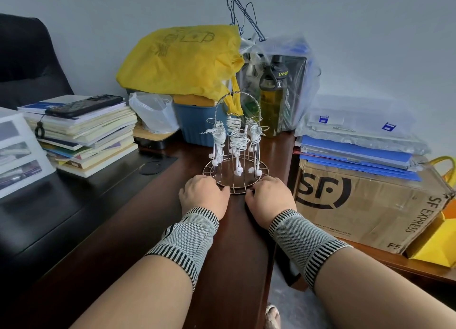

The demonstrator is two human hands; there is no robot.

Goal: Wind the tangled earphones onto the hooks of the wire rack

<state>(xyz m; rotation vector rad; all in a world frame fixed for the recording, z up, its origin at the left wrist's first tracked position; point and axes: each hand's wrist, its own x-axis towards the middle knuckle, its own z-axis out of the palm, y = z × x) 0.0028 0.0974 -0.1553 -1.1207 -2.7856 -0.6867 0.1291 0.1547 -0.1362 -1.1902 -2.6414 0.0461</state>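
A silver wire rack [264,166] with an arched handle stands on the brown desk [241,249] in front of me. Several white earphones [238,141] are wound around its upright hooks, their earbuds hanging down toward the round base. My left hand [203,193] grips the near left rim of the base, fingers curled over the wire. On the near right rim, my right hand [267,196] holds it the same way. Both wrists wear grey knitted bands. The fingertips are hidden behind the knuckles.
Behind the rack stand a blue tub [197,124], a yellow bag [182,59] and a green bottle [272,99]. At left, a phone [84,105] lies on a stack of books [86,136]. At right, blue folders top a cardboard box [365,205].
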